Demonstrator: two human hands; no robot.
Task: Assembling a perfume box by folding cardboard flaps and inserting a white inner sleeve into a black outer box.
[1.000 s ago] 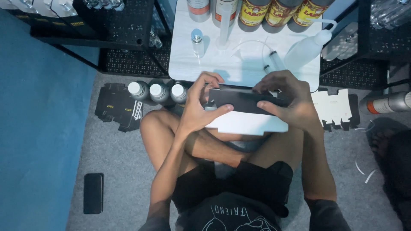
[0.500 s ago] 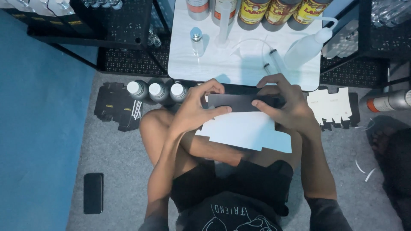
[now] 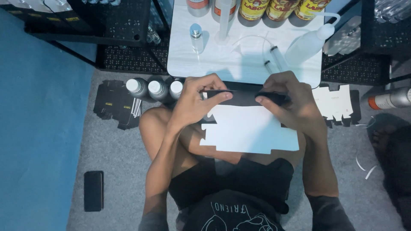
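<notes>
Fingertips of the left hand [image 3: 193,102] and right hand [image 3: 287,100] are pinching the dark top fold of a flat cardboard carton blank [image 3: 248,128], lying over the lap with its long axis running left to right. Its white inner face (smooth, notched edges) is showing, both wrists bending inward, just below the small white table [image 3: 239,64].

carton blank [image 3: 250,132]: thin matt card, white inside, black outer panel pinched between both hands
table [image 3: 239,64], just beyond the grip: smooth white top
floor [image 3: 115,149], beneath: rough grey carpet
squeeze bottle [image 3: 308,42], past the grip: translucent plastic
</notes>
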